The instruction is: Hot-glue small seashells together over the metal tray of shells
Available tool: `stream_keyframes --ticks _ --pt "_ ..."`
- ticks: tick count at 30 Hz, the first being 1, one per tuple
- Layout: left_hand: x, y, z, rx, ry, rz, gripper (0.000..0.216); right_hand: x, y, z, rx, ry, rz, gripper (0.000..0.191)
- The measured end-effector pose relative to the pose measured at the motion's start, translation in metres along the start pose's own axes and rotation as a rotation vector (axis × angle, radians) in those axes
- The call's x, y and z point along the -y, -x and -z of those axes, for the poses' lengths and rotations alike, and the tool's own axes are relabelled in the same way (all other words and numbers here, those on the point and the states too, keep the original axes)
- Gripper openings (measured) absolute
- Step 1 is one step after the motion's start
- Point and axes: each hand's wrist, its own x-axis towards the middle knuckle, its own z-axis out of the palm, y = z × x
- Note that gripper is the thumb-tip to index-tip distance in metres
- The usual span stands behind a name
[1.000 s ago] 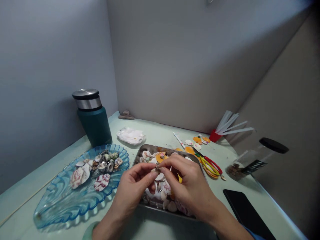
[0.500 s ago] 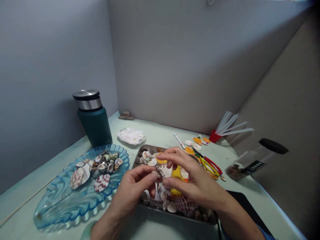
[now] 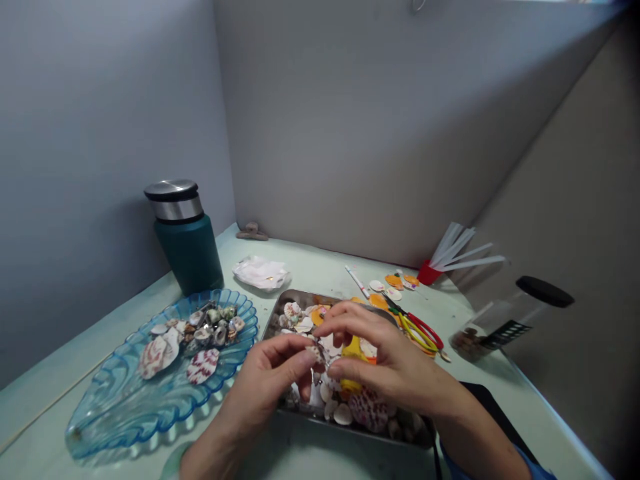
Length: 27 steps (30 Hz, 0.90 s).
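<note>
My left hand (image 3: 270, 377) pinches a small, light and brown shell (image 3: 317, 354) between thumb and forefinger, above the metal tray. Close on its right is my right hand (image 3: 380, 350), its thumb and curved fingers apart around the shell's right side. Behind the right hand's fingers and thumb shows a yellow object (image 3: 351, 385), partly hidden, its kind unclear. Below both hands the metal tray (image 3: 345, 432) bears many shells, among them white ones and a purple-speckled scallop shell (image 3: 369, 408). The hands cover the tray's middle.
Left stands a blue glass dish (image 3: 113, 417) with shells, behind it a teal bottle (image 3: 189, 250). A white packet (image 3: 260, 273) lies behind the tray. To the right are scissors (image 3: 425, 331), orange-painted shells (image 3: 393, 281), a red cup (image 3: 429, 272) of glue sticks and a clear jar (image 3: 505, 317).
The small shell has turned slightly and sits a little lower in my left fingers. My right thumb and fingers have shifted only slightly.
</note>
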Motion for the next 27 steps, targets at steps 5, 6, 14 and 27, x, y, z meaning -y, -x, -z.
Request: stream_keyframes --ticks 5,6,14,27 --pt "0.0003 -0.0025 0.0009 0.016 0.018 0.003 0.017 0.0012 0.0009 0.0000 -0.002 0.028 0.003 0.029" --pt "-0.0001 -0.0026 0.0008 0.011 0.020 0.003 0.017 0.0016 0.0007 0.0000 -0.001 0.034 0.003 0.029" --pt "0.0006 -0.0014 0.0010 -0.004 0.048 0.025 0.019 0.0058 -0.0006 -0.0009 -0.006 0.054 -0.003 0.029" --pt "0.0044 -0.0032 0.0019 -0.014 0.038 0.013 0.023 0.0064 -0.0011 -0.0018 0.010 0.064 0.018 0.028"
